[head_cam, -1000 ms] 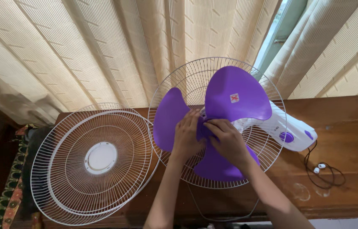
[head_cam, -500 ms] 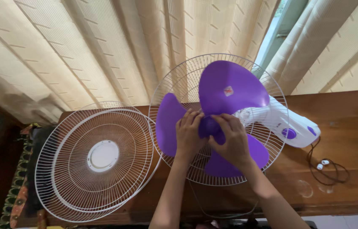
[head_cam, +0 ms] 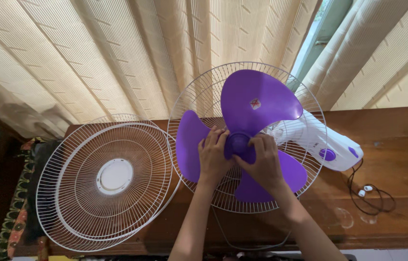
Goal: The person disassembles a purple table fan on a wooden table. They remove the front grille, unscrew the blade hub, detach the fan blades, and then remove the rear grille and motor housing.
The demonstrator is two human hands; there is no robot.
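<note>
A purple three-bladed fan blade point(head_cam: 259, 104) sits inside a white wire rear guard point(head_cam: 199, 96) on a wooden table point(head_cam: 397, 208). My left hand point(head_cam: 213, 154) grips the blade's left side at the round purple hub point(head_cam: 239, 143). My right hand point(head_cam: 264, 162) wraps the hub from the right. Behind the guard lies the white fan body point(head_cam: 327, 142) with purple buttons, tipped on its side.
The detached white front guard point(head_cam: 105, 181) with a round centre plate lies flat at the left, overhanging the table edge. A dark cord point(head_cam: 370, 195) with white pieces coils at the right. Beige curtains point(head_cam: 117, 58) hang behind. A patterned cloth point(head_cam: 13, 212) is left of the table.
The blade has turned a little anticlockwise under both hands, and the hub cap now shows between my fingers. The guard and fan body stay put.
</note>
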